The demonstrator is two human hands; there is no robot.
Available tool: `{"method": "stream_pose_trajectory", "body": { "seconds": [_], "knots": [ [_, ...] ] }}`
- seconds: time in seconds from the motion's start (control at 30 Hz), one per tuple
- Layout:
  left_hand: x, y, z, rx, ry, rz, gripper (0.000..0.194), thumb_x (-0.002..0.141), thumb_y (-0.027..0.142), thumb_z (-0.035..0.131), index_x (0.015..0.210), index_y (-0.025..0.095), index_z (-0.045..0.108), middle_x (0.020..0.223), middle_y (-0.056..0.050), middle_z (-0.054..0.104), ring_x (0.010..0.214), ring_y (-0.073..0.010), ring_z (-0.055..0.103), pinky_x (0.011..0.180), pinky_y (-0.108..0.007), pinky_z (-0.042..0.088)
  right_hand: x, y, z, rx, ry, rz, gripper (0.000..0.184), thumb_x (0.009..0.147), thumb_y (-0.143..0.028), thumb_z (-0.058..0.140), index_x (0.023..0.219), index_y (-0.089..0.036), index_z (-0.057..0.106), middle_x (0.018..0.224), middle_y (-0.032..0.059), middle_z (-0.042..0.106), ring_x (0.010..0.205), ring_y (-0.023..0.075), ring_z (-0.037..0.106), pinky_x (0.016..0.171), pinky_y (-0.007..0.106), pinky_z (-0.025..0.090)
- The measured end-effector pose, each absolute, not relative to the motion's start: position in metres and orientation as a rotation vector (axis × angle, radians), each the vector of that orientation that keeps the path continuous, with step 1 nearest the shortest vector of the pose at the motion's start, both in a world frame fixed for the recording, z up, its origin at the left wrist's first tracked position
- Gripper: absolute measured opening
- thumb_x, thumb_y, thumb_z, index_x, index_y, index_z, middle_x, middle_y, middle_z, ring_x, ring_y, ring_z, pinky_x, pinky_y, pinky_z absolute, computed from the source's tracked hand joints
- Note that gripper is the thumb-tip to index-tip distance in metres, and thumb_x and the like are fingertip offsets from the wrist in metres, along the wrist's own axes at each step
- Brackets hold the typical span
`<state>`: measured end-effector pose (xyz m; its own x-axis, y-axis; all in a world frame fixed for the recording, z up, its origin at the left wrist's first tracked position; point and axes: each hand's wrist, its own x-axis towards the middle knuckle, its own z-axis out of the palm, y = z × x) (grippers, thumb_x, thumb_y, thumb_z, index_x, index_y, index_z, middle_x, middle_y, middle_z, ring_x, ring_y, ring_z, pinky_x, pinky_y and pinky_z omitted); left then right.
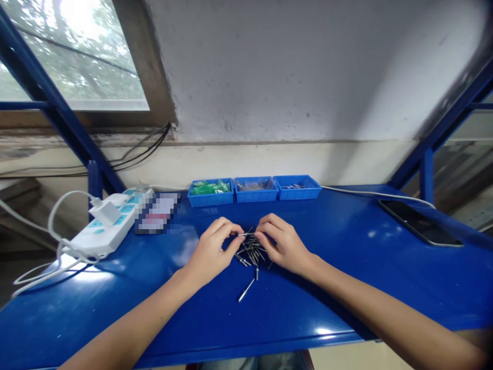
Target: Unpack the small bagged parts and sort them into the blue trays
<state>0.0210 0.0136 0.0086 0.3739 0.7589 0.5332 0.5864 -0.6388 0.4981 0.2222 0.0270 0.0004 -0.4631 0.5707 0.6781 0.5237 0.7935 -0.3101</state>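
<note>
Between my two hands a thin metal pop rivet is stretched level, just above a pile of rivets. My left hand pinches its left end between thumb and fingertips. The right end sits in the pinch of my right hand. Loose on the blue tabletop, nearer to me, lies a single rivet with its thick end pointing down and left. Another rivet lies at the pile's near edge.
Three blue bins stand in a row at the back: one with green bags, one with clear bags, one with metal pieces. A white power strip with cables is at left. A black phone lies at right.
</note>
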Motion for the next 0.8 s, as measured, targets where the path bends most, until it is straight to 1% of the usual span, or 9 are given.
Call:
{"method": "stream_pose_trajectory", "body": {
  "seconds": [0.1,0.17,0.23,0.37,0.47,0.57,0.63,0.7,0.8],
  "knots": [
    [0.021,0.013,0.011,2.405,1.192,1.136,0.015,0.090,0.024,0.046,0.086,0.020,0.059,0.087,-0.003,0.058,0.082,-0.0151,0.055,0.076,-0.028,0.045,0.223,0.027,0.002,-0.796,-2.157,0.083,0.014,0.091,-0.024,0.045,0.088,-0.018,0.057,0.086,0.0069,0.057,0.078,0.0162,0.055,0.071,0.030,0.047],
    [0.021,0.012,0.013,2.413,1.193,1.135,0.017,0.091,0.024,0.045,0.083,0.019,0.059,0.084,-0.003,0.059,0.081,-0.0155,0.054,0.076,-0.029,0.044,0.224,0.027,0.002,-0.786,-2.154,0.081,0.013,0.089,-0.027,0.048,0.095,-0.019,0.056,0.090,0.0075,0.057,0.082,0.0172,0.056,0.073,0.030,0.048],
    [0.020,0.013,0.014,2.423,1.206,1.110,0.019,0.092,0.024,0.043,0.081,0.019,0.058,0.081,-0.002,0.060,0.079,-0.0153,0.054,0.076,-0.029,0.043,0.224,0.028,0.001,-0.770,-2.157,0.065,0.017,0.088,-0.028,0.050,0.103,-0.019,0.054,0.095,0.0082,0.057,0.086,0.0180,0.057,0.074,0.031,0.049],
    [0.020,0.014,0.016,2.444,1.231,1.040,0.028,0.093,0.029,0.038,0.076,0.019,0.057,0.073,-0.002,0.060,0.074,-0.0156,0.054,0.074,-0.030,0.042,0.223,0.028,-0.004,-0.743,-2.179,0.004,0.013,0.089,-0.021,0.046,0.099,-0.020,0.055,0.092,0.0079,0.057,0.083,0.0169,0.057,0.071,0.030,0.049],
    [0.020,0.010,0.021,2.453,1.300,0.852,0.034,0.093,0.036,0.036,0.072,0.020,0.057,0.070,-0.001,0.060,0.070,-0.0157,0.055,0.066,-0.028,0.042,0.229,0.030,0.000,-0.710,-2.167,-0.175,0.011,0.088,-0.020,0.047,0.094,-0.020,0.056,0.091,0.0078,0.058,0.081,0.0170,0.057,0.068,0.030,0.048],
    [0.021,-0.002,0.026,2.506,1.344,0.515,0.033,0.086,0.048,0.046,0.070,0.022,0.058,0.064,0.002,0.059,0.059,-0.0154,0.054,0.053,-0.026,0.035,0.250,0.044,0.018,-0.698,-1.970,-0.490,0.008,0.086,-0.021,0.050,0.089,-0.022,0.058,0.089,0.0069,0.058,0.078,0.0169,0.056,0.068,0.030,0.047],
    [0.019,-0.010,0.027,2.570,1.279,0.343,0.031,0.077,0.053,0.057,0.071,0.023,0.058,0.065,0.002,0.060,0.058,-0.0168,0.055,0.051,-0.026,0.033,0.271,0.060,0.032,-0.835,-1.752,-0.685,0.008,0.086,-0.022,0.050,0.086,-0.021,0.058,0.088,0.0073,0.058,0.078,0.0181,0.055,0.069,0.032,0.046],
    [0.018,-0.016,0.026,2.624,1.208,0.260,0.030,0.070,0.052,0.065,0.073,0.023,0.058,0.070,0.001,0.062,0.064,-0.0197,0.057,0.054,-0.028,0.035,0.293,0.078,0.042,-1.165,-1.670,-0.777,0.016,0.088,-0.028,0.047,0.088,-0.019,0.060,0.087,0.0102,0.059,0.081,0.0216,0.055,0.071,0.036,0.045],
    [0.015,-0.018,0.024,2.642,1.179,0.237,0.018,0.076,0.039,0.062,0.074,0.022,0.056,0.074,-0.001,0.061,0.071,-0.0211,0.057,0.061,-0.031,0.039,0.315,0.096,0.038,-1.598,-1.640,-0.796,0.030,0.087,-0.037,0.046,0.095,-0.013,0.062,0.086,0.0150,0.061,0.086,0.0291,0.054,0.071,0.041,0.042]
  ]
}}
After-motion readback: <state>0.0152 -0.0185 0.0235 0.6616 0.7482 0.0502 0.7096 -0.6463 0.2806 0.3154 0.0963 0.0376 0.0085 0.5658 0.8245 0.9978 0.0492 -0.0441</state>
